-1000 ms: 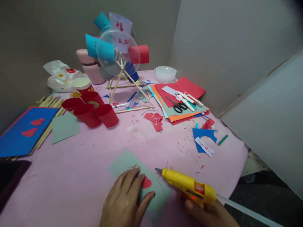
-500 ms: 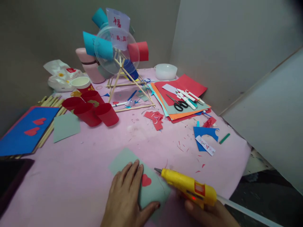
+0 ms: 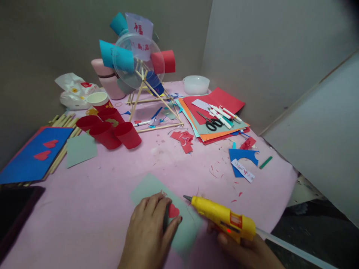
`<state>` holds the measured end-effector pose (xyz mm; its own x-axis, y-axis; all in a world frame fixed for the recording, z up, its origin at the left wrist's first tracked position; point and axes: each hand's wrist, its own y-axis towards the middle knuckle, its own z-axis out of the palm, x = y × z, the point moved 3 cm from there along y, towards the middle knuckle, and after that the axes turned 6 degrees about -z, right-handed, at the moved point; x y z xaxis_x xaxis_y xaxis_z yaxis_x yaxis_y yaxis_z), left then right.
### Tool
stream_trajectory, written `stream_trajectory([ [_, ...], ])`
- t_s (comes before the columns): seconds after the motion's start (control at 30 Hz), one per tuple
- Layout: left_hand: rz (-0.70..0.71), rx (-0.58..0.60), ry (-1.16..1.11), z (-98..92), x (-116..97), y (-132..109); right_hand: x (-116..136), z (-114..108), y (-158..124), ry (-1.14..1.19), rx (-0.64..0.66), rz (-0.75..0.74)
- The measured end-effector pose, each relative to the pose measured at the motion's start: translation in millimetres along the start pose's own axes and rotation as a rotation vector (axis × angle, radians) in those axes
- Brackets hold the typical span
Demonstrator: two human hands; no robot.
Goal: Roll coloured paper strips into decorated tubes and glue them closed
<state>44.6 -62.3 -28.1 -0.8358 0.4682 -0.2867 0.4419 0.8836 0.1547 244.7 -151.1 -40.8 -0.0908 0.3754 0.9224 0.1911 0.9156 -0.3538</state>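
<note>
A pale green sheet of paper (image 3: 148, 185) lies on the table in front of me, with a red paper heart (image 3: 174, 211) on it. Over the paper's left part rests my left hand (image 3: 153, 226), its fingers bent and its thumb apart from them. The heart shows between the thumb and index finger; the fingertips are partly hidden. My right hand (image 3: 238, 248) is wrapped round the handle of a yellow hot glue gun (image 3: 221, 215). Its nozzle points left, just right of the heart, and its red light is on. A long glue stick (image 3: 291, 248) sticks out of its back.
Ahead stand red paper cups (image 3: 127, 135) and a stick-framed wheel (image 3: 161, 76). Scissors (image 3: 211, 124) and markers lie on coloured paper (image 3: 224, 138). Blue scraps (image 3: 237, 158) are at right. Blue paper (image 3: 30, 157) with two hearts and a dark device (image 3: 17, 216) are at left.
My left hand has gone from lying flat to bent fingers, its thumb moving up toward the heart. The glue gun stays almost where it was. The view has shifted slightly.
</note>
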Motion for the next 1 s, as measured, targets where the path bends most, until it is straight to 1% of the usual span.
stream_trajectory([
  [0.13,0.071,-0.028,0.048,-0.5,-3.6,-0.8,3.3,0.0,0.5,0.036,0.014,-0.032],
  [0.33,0.156,-0.106,0.103,-1.9,-9.1,-2.6,1.1,-1.4,1.8,-0.015,0.069,0.035],
  [0.47,0.169,-0.146,0.138,-7.4,-11.8,-1.4,0.4,-2.0,1.8,0.005,0.095,0.064],
  [0.53,0.167,-0.126,0.172,-10.7,-14.5,1.7,-0.4,-2.2,1.6,0.017,0.099,0.077],
  [0.7,0.217,0.052,0.322,-12.4,-25.7,11.9,-1.7,-1.2,1.1,0.075,0.099,0.095],
  [0.77,0.218,0.091,0.335,-12.2,-27.7,14.0,-0.5,-0.8,1.2,0.116,0.091,0.079],
  [0.9,0.198,0.107,0.322,-11.4,-24.0,12.9,1.4,-1.5,1.4,0.102,0.096,0.062],
  [1.0,0.207,0.082,0.272,-10.6,-17.0,8.9,1.4,-1.5,2.0,0.084,0.111,0.042],
])
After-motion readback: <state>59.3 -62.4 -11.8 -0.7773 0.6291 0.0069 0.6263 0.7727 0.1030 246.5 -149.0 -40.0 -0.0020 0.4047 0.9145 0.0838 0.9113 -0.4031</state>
